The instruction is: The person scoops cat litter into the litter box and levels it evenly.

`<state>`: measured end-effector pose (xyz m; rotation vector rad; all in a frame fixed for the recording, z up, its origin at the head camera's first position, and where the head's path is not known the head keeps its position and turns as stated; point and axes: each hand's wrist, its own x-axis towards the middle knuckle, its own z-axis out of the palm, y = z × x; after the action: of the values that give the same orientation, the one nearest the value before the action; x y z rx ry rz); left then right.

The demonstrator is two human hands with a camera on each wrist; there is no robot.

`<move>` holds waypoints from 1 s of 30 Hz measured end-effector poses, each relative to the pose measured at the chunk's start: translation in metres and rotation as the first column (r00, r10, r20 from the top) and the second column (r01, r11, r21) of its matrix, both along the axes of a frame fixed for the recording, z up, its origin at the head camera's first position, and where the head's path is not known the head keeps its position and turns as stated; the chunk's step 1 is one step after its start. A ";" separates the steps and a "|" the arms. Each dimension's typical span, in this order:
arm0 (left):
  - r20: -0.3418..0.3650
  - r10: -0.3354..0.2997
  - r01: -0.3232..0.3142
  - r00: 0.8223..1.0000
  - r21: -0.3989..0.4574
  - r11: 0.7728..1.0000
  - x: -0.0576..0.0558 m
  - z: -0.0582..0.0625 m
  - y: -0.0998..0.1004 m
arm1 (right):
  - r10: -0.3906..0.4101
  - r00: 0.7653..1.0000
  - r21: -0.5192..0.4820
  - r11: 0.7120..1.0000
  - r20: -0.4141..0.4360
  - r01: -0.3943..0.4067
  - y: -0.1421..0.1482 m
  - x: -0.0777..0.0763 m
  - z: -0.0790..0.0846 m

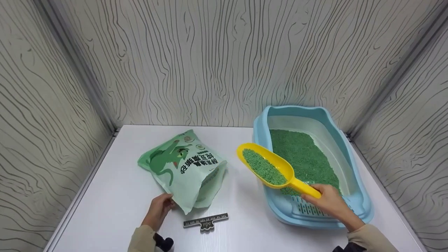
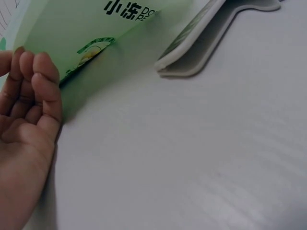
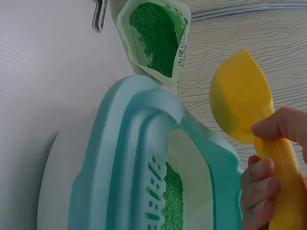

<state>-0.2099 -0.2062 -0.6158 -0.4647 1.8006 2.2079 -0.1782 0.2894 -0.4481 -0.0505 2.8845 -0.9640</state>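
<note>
My right hand [image 1: 329, 201] grips the handle of a yellow scoop [image 1: 297, 175], thumb along the top and fingers curled underneath in the right wrist view. Green pellets [image 1: 262, 166] fill much of its bowl, which hangs over the left rim of a blue litter box [image 1: 362, 189]. On the left lies a pale green cat litter bag [image 1: 190, 185], mouth gaping toward the front right; the right wrist view shows green litter [image 3: 154, 36] inside. My left hand [image 1: 159, 210] pinches the bag's near edge with curled fingers [image 2: 45, 79].
A dark bag clip [image 1: 205, 222] with a piano-key pattern lies on the white table [image 1: 241, 217], in front of the bag. Green litter [image 1: 301, 150] covers the box's floor, and a slotted ledge [image 1: 309, 207] runs along its near end. Wood-patterned walls [image 1: 210, 63] enclose the table.
</note>
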 end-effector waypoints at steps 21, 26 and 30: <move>-0.015 -0.023 0.023 1.000 0.015 1.000 0.000 0.002 -0.002 | -0.059 0.998 0.005 0.998 0.026 0.059 0.017 0.002 0.005; 0.000 -0.033 0.033 0.999 -0.007 0.999 0.000 0.003 -0.002 | -0.064 0.998 0.003 0.998 0.022 0.064 0.020 0.002 0.005; 0.006 -0.037 0.037 0.999 -0.016 0.999 0.000 0.003 -0.002 | -0.081 0.996 0.004 0.997 0.034 0.081 0.023 0.003 0.004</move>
<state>-0.2094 -0.2079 -0.6128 -0.4369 1.8104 2.1675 -0.1753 0.3127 -0.4436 0.0824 2.8763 -0.9646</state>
